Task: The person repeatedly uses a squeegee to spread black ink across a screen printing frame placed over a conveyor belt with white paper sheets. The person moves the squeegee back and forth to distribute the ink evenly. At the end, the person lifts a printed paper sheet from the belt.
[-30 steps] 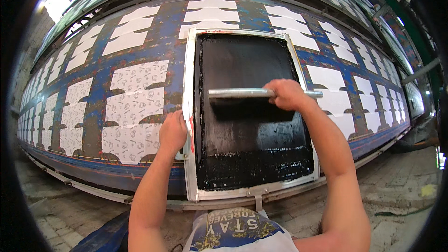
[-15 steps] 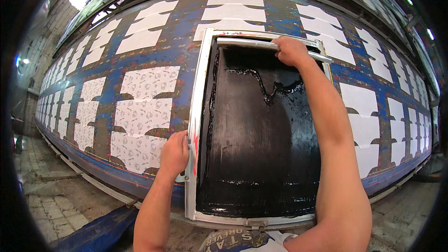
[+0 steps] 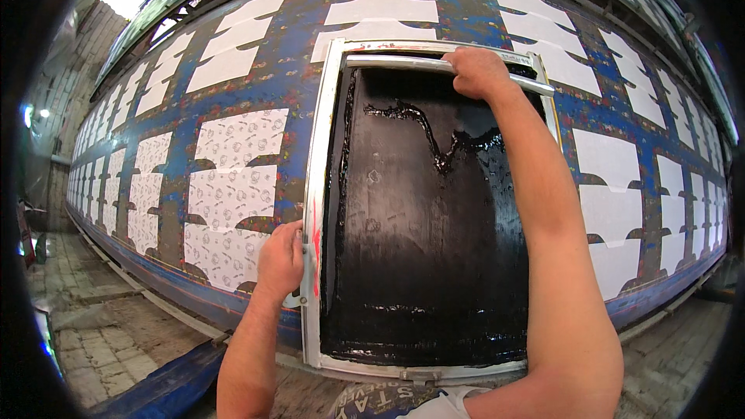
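The right hand (image 3: pixel 479 74) is closed around the middle of the metal bar (image 3: pixel 400 64), presumably for balance, at the frame's (image 3: pixel 317 171) far end. The left hand (image 3: pixel 281 261) curls around the frame's left edge, probably steadying it on the table (image 3: pixel 175 178).

Right hand (image 3: pixel 479 74) clenched, right arm (image 3: pixel 552 217) stretched far forward; left hand (image 3: pixel 281 261) curled, lower, left forearm (image 3: pixel 254 341) slanting forward.

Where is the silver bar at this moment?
In the head view, the silver bar spans the far end of the white frame, gripped by the right hand, its right end at the frame's right rail.
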A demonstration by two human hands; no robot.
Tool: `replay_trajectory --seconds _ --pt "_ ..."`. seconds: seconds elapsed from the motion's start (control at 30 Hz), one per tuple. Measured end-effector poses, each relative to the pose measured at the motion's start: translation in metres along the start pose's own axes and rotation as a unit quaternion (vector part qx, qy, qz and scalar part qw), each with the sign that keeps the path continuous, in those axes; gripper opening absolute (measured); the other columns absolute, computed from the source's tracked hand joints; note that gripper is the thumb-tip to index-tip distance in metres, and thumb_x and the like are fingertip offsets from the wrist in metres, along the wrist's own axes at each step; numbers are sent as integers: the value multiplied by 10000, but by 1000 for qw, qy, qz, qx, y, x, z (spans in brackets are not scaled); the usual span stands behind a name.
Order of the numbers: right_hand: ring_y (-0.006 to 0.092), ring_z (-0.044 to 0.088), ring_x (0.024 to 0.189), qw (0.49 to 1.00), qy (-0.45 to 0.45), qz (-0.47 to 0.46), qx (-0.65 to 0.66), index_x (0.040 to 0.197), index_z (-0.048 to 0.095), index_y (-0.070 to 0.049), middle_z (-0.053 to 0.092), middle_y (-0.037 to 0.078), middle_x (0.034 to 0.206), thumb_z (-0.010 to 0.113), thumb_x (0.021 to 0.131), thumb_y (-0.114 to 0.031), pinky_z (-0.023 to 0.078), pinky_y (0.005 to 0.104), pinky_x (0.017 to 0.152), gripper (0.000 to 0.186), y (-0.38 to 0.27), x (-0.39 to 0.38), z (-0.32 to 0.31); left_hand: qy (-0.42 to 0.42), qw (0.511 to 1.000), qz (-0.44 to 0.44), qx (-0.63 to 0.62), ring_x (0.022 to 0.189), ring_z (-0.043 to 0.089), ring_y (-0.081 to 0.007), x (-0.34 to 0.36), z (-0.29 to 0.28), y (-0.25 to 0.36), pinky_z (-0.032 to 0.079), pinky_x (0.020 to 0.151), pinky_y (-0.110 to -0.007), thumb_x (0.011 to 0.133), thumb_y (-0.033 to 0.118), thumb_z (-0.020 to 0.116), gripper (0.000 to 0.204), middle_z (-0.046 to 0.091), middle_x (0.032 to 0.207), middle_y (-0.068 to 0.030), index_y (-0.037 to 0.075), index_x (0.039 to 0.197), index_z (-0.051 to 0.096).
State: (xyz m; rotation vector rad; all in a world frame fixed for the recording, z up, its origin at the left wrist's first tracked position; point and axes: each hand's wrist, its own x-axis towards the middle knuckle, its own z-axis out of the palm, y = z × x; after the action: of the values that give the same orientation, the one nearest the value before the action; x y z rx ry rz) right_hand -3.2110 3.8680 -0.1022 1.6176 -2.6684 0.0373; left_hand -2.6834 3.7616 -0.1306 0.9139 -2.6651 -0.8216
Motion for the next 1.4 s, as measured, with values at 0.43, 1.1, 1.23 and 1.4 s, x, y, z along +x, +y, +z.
replay_trajectory --seconds 0.43,1.1,1.23,1.4 --pt "350 791 1091 996 -30 -65 51 1173 832 -188 790 128 1108 784 821 -80 651 495 958 370 -78 -185 -21 32 997 69 6 1128 721 -496 0 6 -16 573 993 -551 1122 115 577 255 767 1183 -281 -41 1249 734" --pt "305 722 1055 995 -37 -53 81 1316 768 -123 748 60 1109 909 657 -66 564 455 922 676 -260 -479 -54 77 989 30 -122 1035 718 -517 4 18 -34 545 913 -589 1164 277 528 370 763 1057 -292 -13 1118 754" --pt "332 731 1079 993 -41 -54 93 1289 783 -141 757 75 1126 865 727 -64 578 473 965 573 -260 -477 -62 75 992 23 -94 1049 709 -529 3 17 -30 541 927 -607 1160 301 521 385 763 1073 -295 -4 1092 745" --pt "361 743 1111 985 -95 -19 139 1292 792 -176 785 93 1132 768 808 -22 585 503 999 509 -241 -466 -75 74 995 33 -54 1073 714 -525 2 15 -26 546 950 -614 1157 297 516 383 767 1086 -293 2 1096 752"
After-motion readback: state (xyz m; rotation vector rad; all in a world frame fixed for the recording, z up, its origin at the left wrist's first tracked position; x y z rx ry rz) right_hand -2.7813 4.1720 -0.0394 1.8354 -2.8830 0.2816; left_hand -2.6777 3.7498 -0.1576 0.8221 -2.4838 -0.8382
